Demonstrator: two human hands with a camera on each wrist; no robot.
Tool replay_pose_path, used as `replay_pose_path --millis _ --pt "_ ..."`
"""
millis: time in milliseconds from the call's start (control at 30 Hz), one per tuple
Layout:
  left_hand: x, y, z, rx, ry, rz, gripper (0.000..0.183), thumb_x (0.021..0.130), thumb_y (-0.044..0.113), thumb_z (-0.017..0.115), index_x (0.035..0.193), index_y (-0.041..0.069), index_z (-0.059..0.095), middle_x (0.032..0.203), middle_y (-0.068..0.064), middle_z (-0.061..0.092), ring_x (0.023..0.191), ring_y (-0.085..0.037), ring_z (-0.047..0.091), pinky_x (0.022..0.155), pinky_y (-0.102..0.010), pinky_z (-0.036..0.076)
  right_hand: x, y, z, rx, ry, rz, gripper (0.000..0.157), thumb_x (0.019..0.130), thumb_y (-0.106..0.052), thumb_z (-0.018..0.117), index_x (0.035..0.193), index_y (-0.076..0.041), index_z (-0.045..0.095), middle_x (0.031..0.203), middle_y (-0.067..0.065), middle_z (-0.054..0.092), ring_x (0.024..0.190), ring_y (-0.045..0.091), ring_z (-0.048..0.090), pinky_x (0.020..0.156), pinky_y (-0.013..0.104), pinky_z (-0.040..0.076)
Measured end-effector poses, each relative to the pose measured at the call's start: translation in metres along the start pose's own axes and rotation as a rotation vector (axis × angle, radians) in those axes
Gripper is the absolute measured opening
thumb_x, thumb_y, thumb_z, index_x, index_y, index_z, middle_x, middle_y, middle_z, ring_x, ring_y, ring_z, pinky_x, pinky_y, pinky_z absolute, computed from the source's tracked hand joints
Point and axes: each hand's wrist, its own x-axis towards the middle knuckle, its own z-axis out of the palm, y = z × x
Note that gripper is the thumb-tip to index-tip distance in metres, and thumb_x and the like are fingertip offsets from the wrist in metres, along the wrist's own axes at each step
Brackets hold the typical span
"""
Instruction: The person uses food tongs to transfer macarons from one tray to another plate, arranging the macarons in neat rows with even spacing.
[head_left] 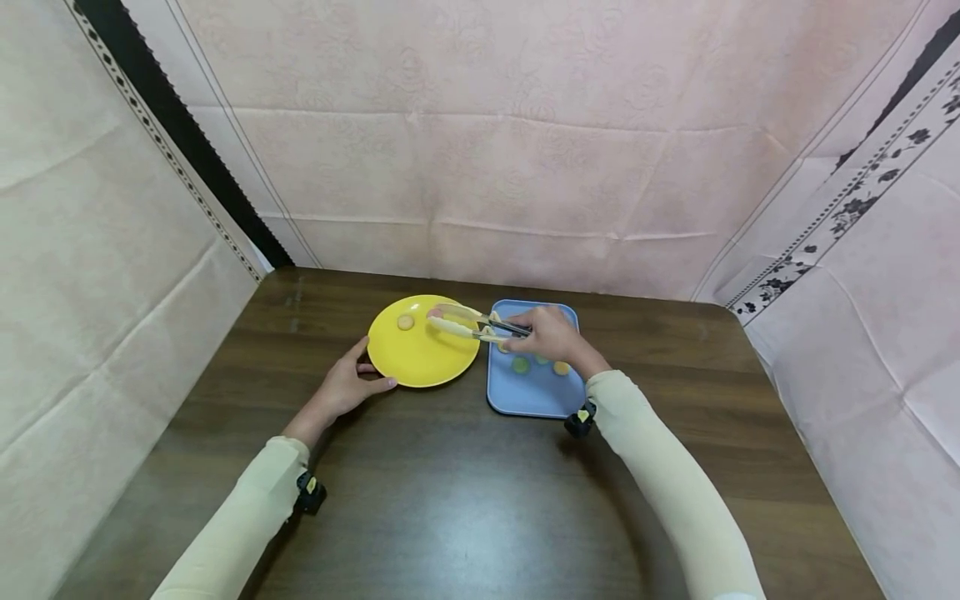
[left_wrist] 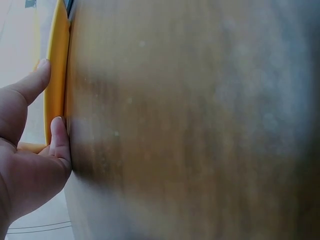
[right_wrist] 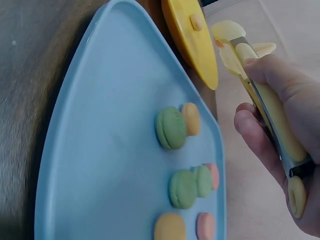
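Note:
My right hand (head_left: 553, 333) grips cream-handled tongs (head_left: 480, 325) above the seam between the yellow plate (head_left: 442, 367) and the blue tray (head_left: 536, 398). The tong tips reach over the plate, and something pinkish seems to sit between them. One orange macaron (head_left: 406, 322) lies on the plate. In the right wrist view, the hand (right_wrist: 285, 125) holds the tongs (right_wrist: 265, 100) beside the tray (right_wrist: 105, 150), which carries several green (right_wrist: 171, 127), orange (right_wrist: 191, 118) and pink macarons. My left hand (head_left: 347, 387) rests against the plate's near-left rim (left_wrist: 56, 75) with thumb and fingers loosely spread.
Plate and tray sit side by side at the middle of a dark wooden table (head_left: 465, 500). Pink cloth walls (head_left: 480, 150) close in the back and both sides. The table's right edge runs near the right wall.

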Motion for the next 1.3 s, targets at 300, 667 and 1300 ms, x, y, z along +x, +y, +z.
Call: replay_pose_path --millis 300,667,1300 --pt "0.001 0.000 0.001 0.003 0.001 0.007 0.109 0.089 0.032 0.082 0.165 0.007 0.007 0.159 -0.023 0.034 0.131 -0.037 0.050 0.100 -0.045 0.050 0.013 -0.004 0.012 -0.003 -0.025 0.021 0.033 0.091 -0.037 0.077 0.115 -0.014 0.080 0.067 -0.008 0.064 0.054 0.011 0.048 0.051 0.026 0.038" --pt "-0.001 0.002 0.000 0.012 0.006 0.005 0.108 0.089 0.031 0.082 0.165 0.006 0.008 0.157 -0.023 0.036 0.130 -0.037 0.052 0.098 -0.043 0.051 0.021 -0.011 0.019 -0.036 -0.042 0.014 0.032 0.089 -0.034 0.080 0.111 -0.010 0.081 0.064 -0.008 0.064 0.053 0.010 0.047 0.051 0.025 0.036" --pt "-0.001 -0.001 0.000 -0.005 -0.003 0.012 0.110 0.089 0.031 0.082 0.165 0.006 0.007 0.159 -0.024 0.034 0.131 -0.038 0.050 0.091 -0.038 0.054 -0.030 -0.004 -0.007 0.041 0.089 0.073 0.053 0.086 -0.036 0.084 0.129 -0.008 0.071 0.103 0.012 0.078 0.045 0.009 0.038 0.045 0.026 0.036"
